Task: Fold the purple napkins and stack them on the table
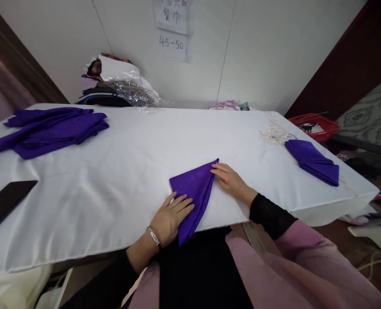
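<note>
A purple cloth napkin (193, 191), folded into a triangle, lies at the near edge of a table covered with a white cloth (129, 171); its lower tip hangs over the edge. My left hand (171, 219) rests flat on the napkin's lower left side, fingers stretched out, a silver bracelet on the wrist. My right hand (230, 180) lies flat against the napkin's right edge near its top corner, fingers extended and pressed on the fabric. Neither hand grips anything.
A loose pile of purple napkins (51, 128) lies at the far left. A stack of folded purple napkins (312, 161) sits at the right end. A black flat object (5, 204) is at the left edge. Bagged textiles (119, 83) stand against the wall; a red basket (315, 126) is beyond the table.
</note>
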`<action>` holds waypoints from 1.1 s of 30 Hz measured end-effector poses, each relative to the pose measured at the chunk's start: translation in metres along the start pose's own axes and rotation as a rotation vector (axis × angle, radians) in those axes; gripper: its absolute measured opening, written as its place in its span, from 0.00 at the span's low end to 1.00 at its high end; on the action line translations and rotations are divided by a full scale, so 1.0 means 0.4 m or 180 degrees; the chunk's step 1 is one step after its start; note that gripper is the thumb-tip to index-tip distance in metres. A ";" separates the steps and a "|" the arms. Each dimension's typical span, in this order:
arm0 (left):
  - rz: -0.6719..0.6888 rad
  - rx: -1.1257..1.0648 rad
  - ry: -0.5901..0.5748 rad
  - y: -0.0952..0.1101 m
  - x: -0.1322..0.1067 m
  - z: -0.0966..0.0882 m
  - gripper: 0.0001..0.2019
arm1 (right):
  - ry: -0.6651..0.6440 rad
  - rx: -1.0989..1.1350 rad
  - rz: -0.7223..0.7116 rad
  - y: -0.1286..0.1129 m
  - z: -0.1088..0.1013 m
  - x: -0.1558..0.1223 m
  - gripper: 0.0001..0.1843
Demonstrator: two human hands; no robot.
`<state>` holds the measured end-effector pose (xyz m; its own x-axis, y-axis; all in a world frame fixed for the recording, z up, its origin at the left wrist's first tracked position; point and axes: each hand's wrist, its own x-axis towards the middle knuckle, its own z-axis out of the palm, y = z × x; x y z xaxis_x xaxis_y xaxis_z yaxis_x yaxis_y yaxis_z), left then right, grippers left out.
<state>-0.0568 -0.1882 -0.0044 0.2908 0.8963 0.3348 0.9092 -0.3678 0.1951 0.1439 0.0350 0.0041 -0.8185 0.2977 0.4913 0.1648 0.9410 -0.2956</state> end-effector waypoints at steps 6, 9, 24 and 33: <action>0.0123 -0.0001 -0.0153 0.012 -0.001 0.020 0.28 | -0.0026 -0.0015 -0.0338 0.031 0.023 0.020 0.15; 0.0126 -0.0089 -0.0309 0.019 0.002 0.017 0.32 | -0.0015 0.0087 -0.0493 0.025 0.021 0.020 0.14; 0.0137 -0.0202 -0.0363 0.031 0.007 0.005 0.32 | -0.0296 0.0218 -0.0900 -0.020 0.016 0.028 0.14; 0.0221 -0.0243 -0.0252 0.036 0.006 0.006 0.32 | -0.0233 0.0021 -0.1038 -0.036 0.041 0.037 0.15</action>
<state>-0.0423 -0.1908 -0.0031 0.3775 0.8837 0.2766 0.8617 -0.4446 0.2445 0.1204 0.0234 0.0023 -0.8650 -0.0316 0.5007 -0.1157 0.9837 -0.1378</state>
